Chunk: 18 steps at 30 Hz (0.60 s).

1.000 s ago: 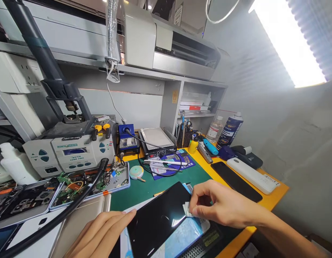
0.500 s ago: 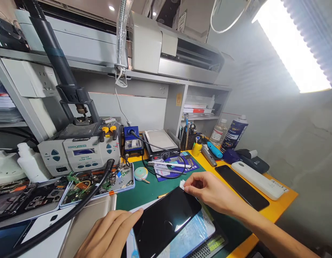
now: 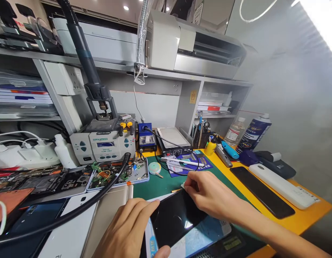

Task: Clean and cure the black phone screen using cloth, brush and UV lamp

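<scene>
One black screen [image 3: 176,222] lies toward the tabletop's [image 3: 308,224] near edge; the left hand [image 3: 129,227], thumb spread, touches its left end, the right hand [image 3: 208,191] pinches a white scrap [image 3: 183,185] at its far corner. Uneven pressing could skid it.

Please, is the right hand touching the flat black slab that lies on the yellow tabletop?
Apart. The head view shows green mat and yellow tabletop in the gap between the right hand and the flat black slab.

Beside the right grip [image 3: 208,193] the screen [image 3: 173,218] was black, the mat [image 3: 166,186] beyond it green, the bench [image 3: 308,215] yellow.
</scene>
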Each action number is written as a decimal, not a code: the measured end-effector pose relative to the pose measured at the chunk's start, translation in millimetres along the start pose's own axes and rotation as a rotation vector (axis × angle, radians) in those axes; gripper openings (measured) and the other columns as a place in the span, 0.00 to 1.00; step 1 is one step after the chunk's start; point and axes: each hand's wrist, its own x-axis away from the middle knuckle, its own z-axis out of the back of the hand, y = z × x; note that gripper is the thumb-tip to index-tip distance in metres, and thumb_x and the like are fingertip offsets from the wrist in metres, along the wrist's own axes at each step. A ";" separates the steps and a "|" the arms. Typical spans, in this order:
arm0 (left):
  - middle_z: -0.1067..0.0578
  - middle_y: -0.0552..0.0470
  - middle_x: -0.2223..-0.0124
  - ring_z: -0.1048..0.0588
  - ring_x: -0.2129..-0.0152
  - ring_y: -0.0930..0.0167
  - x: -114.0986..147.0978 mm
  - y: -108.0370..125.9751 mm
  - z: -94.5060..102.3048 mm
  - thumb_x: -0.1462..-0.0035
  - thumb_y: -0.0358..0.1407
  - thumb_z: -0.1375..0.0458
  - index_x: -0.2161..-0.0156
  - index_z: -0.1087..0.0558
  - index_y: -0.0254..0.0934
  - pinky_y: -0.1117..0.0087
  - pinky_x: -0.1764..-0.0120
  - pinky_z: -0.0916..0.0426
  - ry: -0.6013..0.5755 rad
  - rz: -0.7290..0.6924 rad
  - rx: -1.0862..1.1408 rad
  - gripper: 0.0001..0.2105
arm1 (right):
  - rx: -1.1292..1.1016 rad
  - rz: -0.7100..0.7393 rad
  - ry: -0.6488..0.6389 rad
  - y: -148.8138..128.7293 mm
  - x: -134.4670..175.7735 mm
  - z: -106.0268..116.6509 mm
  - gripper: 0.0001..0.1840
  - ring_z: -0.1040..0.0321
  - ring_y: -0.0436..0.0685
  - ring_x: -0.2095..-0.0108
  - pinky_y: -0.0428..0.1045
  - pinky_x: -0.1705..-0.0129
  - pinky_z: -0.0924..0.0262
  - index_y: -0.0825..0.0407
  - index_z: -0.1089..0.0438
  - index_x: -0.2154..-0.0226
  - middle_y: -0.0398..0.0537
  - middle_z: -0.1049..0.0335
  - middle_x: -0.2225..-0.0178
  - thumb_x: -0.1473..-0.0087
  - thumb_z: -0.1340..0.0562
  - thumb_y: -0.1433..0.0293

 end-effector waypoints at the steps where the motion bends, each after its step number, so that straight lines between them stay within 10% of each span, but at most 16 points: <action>1: 0.21 0.49 0.51 0.23 0.53 0.61 -0.1 1.4 0.9 0.50 0.44 0.35 0.43 0.36 0.42 0.66 0.55 0.25 -0.008 0.019 0.006 0.30 | 0.001 0.017 -0.011 -6.0 -0.2 -3.1 0.06 0.43 0.51 0.77 0.46 0.76 0.56 0.51 0.33 0.75 0.41 0.34 0.79 0.48 0.40 0.75; 18: 0.32 0.42 0.45 0.32 0.46 0.56 0.1 9.2 -2.9 0.56 0.35 0.36 0.39 0.43 0.39 0.51 0.45 0.30 -0.099 0.260 0.156 0.38 | -0.046 0.324 -0.145 -58.4 -6.6 -37.1 0.11 0.53 0.47 0.78 0.44 0.76 0.57 0.51 0.44 0.78 0.37 0.38 0.78 0.51 0.43 0.80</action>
